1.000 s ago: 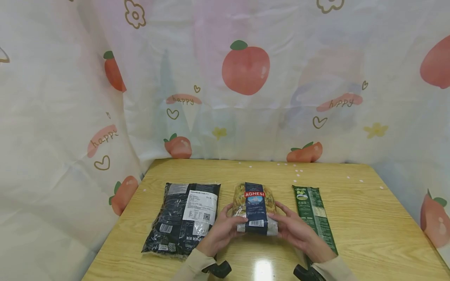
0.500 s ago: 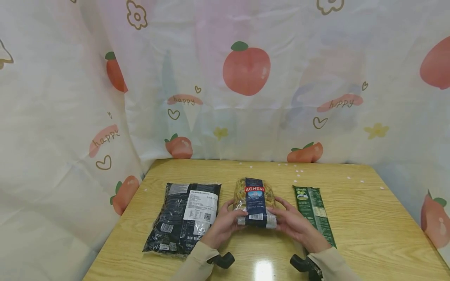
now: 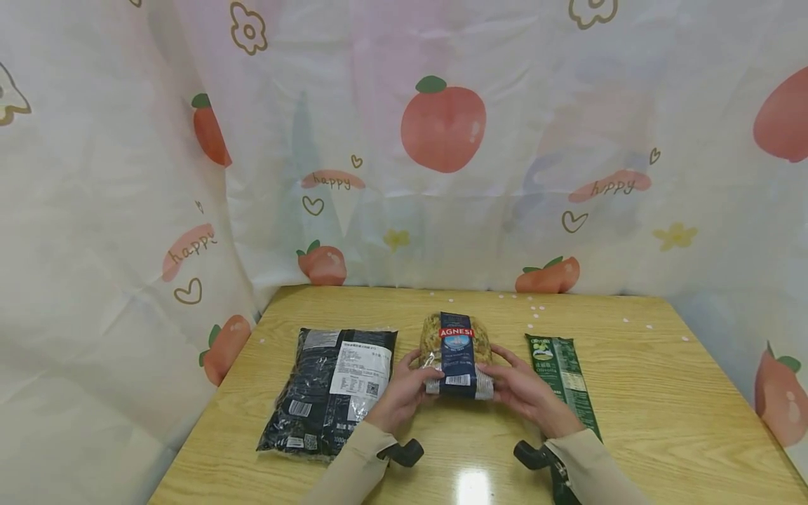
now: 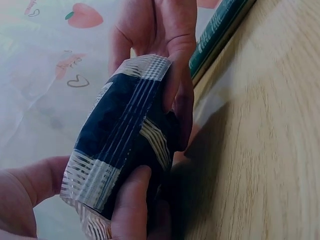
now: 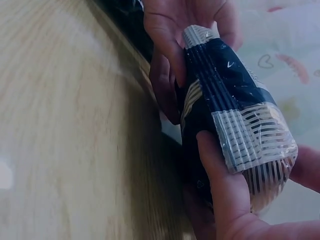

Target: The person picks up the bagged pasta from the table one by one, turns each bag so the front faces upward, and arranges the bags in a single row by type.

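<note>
A clear pasta bag [image 3: 457,354] with a dark blue AGNESI band is held between both hands over the middle of the table. My left hand [image 3: 404,393] grips its near left corner, thumb on top and fingers beneath. On the opposite corner my right hand [image 3: 527,394] grips it the same way. Both wrist views show the bag's striped, crimped end [image 4: 117,135] with fingers curled under it. A shadow lies on the wood below the bag, so its near end appears raised; whether the far end touches the table is hidden.
A large black plastic bag [image 3: 315,393] with a white label lies flat on the left of the wooden table [image 3: 682,421]. To the right lies a narrow green packet [image 3: 562,375], partly covered by the right forearm. A fruit-printed curtain [image 3: 442,231] hangs behind the table.
Both hands have moved the pasta bag a little away from me, toward the back of the table. The black bag and green packet have stayed in place.
</note>
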`<state>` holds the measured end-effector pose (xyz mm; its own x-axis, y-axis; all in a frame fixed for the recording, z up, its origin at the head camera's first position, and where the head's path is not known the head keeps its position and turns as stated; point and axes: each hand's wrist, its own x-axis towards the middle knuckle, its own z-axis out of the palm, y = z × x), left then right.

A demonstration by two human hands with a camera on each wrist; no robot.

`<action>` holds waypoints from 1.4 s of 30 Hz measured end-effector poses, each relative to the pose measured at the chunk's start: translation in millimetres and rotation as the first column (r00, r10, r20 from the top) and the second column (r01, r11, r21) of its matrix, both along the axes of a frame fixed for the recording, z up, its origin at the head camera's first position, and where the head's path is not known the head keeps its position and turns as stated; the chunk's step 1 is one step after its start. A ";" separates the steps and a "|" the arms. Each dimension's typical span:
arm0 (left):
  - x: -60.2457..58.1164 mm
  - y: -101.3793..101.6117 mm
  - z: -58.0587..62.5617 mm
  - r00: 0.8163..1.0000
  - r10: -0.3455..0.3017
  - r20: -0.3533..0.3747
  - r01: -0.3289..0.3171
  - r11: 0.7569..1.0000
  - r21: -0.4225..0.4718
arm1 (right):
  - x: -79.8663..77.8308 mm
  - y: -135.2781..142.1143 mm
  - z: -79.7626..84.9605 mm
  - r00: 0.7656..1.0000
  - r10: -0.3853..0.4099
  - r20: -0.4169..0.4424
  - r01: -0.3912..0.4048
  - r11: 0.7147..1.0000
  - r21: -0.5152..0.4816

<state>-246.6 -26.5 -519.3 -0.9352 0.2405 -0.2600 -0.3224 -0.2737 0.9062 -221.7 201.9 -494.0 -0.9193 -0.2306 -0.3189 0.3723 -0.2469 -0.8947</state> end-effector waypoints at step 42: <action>-9.2 3.7 -2.7 0.995 0.041 -0.092 -0.061 0.970 -0.234 | -12.8 -10.1 -5.1 0.996 -0.066 -0.059 0.077 0.978 0.195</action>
